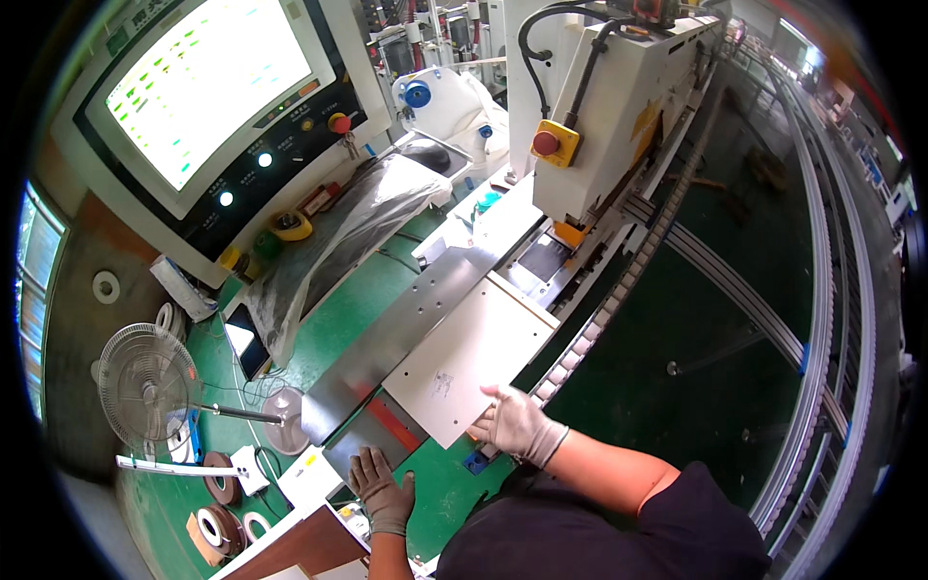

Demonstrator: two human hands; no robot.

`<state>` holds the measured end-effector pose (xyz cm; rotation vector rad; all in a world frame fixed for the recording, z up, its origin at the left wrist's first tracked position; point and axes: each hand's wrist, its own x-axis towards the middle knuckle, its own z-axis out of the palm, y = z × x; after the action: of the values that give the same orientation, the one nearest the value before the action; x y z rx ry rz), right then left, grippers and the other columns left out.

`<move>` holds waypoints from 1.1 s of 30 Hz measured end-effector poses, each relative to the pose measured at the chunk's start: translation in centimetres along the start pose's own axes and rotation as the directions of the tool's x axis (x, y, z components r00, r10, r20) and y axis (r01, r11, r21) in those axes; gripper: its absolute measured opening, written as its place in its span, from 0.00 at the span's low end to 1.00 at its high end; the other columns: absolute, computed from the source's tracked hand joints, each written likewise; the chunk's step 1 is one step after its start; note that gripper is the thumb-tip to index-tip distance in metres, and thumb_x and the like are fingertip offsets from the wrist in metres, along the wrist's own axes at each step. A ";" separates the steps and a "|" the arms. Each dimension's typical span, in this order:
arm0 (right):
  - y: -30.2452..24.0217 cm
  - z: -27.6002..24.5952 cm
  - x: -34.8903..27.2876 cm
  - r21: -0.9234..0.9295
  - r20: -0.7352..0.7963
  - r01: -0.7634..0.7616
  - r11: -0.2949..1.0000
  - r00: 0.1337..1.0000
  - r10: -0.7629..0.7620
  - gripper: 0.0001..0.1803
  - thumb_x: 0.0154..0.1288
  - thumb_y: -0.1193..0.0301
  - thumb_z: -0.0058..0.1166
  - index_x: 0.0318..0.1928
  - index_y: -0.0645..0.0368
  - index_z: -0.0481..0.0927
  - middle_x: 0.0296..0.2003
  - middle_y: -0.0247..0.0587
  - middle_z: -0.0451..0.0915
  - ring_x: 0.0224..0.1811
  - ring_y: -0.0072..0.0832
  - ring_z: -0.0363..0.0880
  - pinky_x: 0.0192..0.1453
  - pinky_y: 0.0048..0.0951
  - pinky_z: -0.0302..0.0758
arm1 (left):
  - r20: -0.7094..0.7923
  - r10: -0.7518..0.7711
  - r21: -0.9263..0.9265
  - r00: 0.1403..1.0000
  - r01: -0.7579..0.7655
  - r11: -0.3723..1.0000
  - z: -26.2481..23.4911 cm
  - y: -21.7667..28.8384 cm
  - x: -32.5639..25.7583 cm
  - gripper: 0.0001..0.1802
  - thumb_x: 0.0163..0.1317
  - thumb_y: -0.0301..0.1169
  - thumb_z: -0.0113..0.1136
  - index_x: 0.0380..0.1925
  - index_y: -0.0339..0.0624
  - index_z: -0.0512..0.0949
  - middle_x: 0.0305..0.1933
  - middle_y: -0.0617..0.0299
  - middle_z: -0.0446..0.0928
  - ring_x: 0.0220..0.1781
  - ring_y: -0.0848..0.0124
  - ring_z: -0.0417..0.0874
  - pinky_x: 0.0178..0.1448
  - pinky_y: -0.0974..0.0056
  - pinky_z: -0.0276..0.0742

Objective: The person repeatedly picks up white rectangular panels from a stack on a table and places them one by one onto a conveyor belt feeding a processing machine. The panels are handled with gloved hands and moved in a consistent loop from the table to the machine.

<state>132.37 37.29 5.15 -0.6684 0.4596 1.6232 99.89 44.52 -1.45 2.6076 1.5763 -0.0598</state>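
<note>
A flat white panel (462, 362) with small dark holes lies on the machine's narrow metal table (387, 324). Grey marks show on its near part. My right hand (522, 427), in a pale glove, grips the panel's near right edge; the thumb lies over the top and part of the other fingers is hidden. In a darker grey glove, my left hand (384, 491) rests open at the near end of the metal table, with nothing in it. Between that hand and the panel, a red strip (394, 425) crosses the table.
Beyond the panel stands a white machine head (604, 126) with a red stop button (545, 143). A control screen (208, 82) is at the upper left. A fan (148, 387) and tape rolls (220, 530) are on the left. A cable chain (590, 338) and metal rails (822, 319) run along the right.
</note>
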 end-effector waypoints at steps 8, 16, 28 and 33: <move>-8.4 -1.8 0.2 0.016 0.037 -0.136 0.991 0.990 0.136 0.64 0.71 0.54 0.57 0.75 0.82 0.20 0.80 0.77 0.25 0.84 0.66 0.37 0.86 0.57 0.46 | 0.089 -0.022 -0.029 0.996 0.025 0.999 -0.8 0.5 0.5 0.56 0.55 0.53 0.68 0.78 0.36 0.56 0.85 0.43 0.50 0.87 0.42 0.42 0.87 0.41 0.33; -19.4 -2.2 -2.0 -0.094 -0.084 0.001 0.996 0.996 -0.009 0.62 0.71 0.51 0.52 0.75 0.86 0.25 0.80 0.79 0.26 0.85 0.64 0.37 0.85 0.62 0.47 | 0.108 -0.063 -0.045 0.992 0.068 0.997 -0.9 0.4 0.8 0.57 0.55 0.53 0.69 0.79 0.38 0.55 0.85 0.45 0.49 0.88 0.42 0.40 0.87 0.41 0.32; -29.9 -11.8 -1.2 -0.138 -0.003 0.471 0.871 0.880 -0.476 0.29 0.75 0.55 0.49 0.63 0.65 0.69 0.65 0.56 0.73 0.65 0.48 0.74 0.67 0.50 0.76 | -0.001 -0.017 -0.015 1.000 0.017 1.000 -0.9 0.6 0.7 0.54 0.52 0.52 0.72 0.75 0.42 0.60 0.80 0.47 0.57 0.84 0.42 0.50 0.85 0.40 0.40; -23.0 -8.7 1.2 -0.274 -0.142 0.577 0.769 0.767 -0.626 0.17 0.74 0.61 0.51 0.57 0.53 0.73 0.56 0.42 0.76 0.57 0.41 0.77 0.60 0.45 0.82 | -0.032 -0.050 -0.027 0.998 0.050 0.998 -1.1 0.6 0.2 0.53 0.53 0.52 0.71 0.76 0.45 0.61 0.80 0.50 0.58 0.83 0.44 0.52 0.84 0.39 0.43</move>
<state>156.29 36.36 -0.38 -1.0529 0.1898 0.9805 100.54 44.52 -0.38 2.5621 1.6415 0.0004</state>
